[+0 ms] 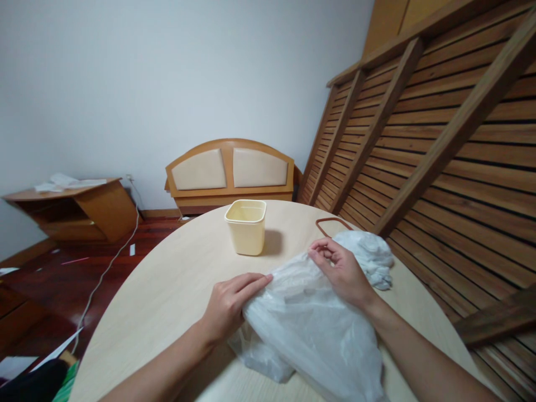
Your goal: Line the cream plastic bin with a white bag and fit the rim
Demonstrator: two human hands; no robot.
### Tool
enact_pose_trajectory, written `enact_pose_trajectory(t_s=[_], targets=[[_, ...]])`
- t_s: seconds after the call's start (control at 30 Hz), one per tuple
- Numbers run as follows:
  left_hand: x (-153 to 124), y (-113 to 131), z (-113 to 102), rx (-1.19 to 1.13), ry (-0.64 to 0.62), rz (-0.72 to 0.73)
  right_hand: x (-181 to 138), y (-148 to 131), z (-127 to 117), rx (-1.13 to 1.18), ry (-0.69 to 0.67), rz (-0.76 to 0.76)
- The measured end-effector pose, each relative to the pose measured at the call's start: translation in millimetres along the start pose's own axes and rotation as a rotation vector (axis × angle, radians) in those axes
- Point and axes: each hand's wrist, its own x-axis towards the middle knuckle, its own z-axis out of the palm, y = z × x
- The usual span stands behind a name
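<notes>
Against the wall to the left I see a low wooden desk (100, 215). On the round table (154, 301), the person's left hand (228, 301) has its fingers together, clamped on the edge of a translucent white plastic bag (314, 329) that spreads toward the near edge. A pale yellow square bin (248, 239) stands upright near the far edge. The right hand (341, 271) pinches the bag's upper rim. Toward the right edge lie a brown rectangular frame (335, 219) and a crumpled white bundle (371, 254)
</notes>
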Motion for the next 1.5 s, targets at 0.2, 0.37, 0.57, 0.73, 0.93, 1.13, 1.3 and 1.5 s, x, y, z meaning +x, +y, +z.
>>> enact_pose_trajectory(t_s=[0.2, 0.37, 0.57, 0.73, 0.93, 1.13, 1.3, 1.5], targets=[[-0.7, -2.5, -0.8, -0.014, 0.023, 0.003, 0.6, 3.4, -3.9, -0.015, -0.184, -0.010], [0.6, -1.5, -1.8, -0.020, -0.005, 0.069, 2.8, 2.3, -2.1, 0.069, -0.164, 0.045], [-2.0, -6.3, -0.4, -0.033, 0.026, -0.010, 8.9, 8.6, -11.5, 0.250, 0.013, 0.091], [-1.2, -7.2, -1.7, -0.019, 0.034, 0.059, 7.3, 11.0, -9.5, 0.155, -0.106, -0.081], [-1.6, -4.6, -2.5, 0.000, -0.016, 0.094, 2.3, 6.3, -2.8, 0.019, -0.221, -0.185], [1.3, -3.2, 0.3, -0.075, -0.115, 0.147, -1.4, -1.6, 7.9, -0.002, -0.285, -0.178], [1.8, -3.4, 2.7, -0.113, -0.259, 0.192, -5.0, -1.6, 15.5, 0.031, -0.320, -0.161], [7.0, -7.7, -17.5, -0.249, -0.522, 0.089, -3.1, 5.6, 13.1, 0.085, -0.236, -0.057]])
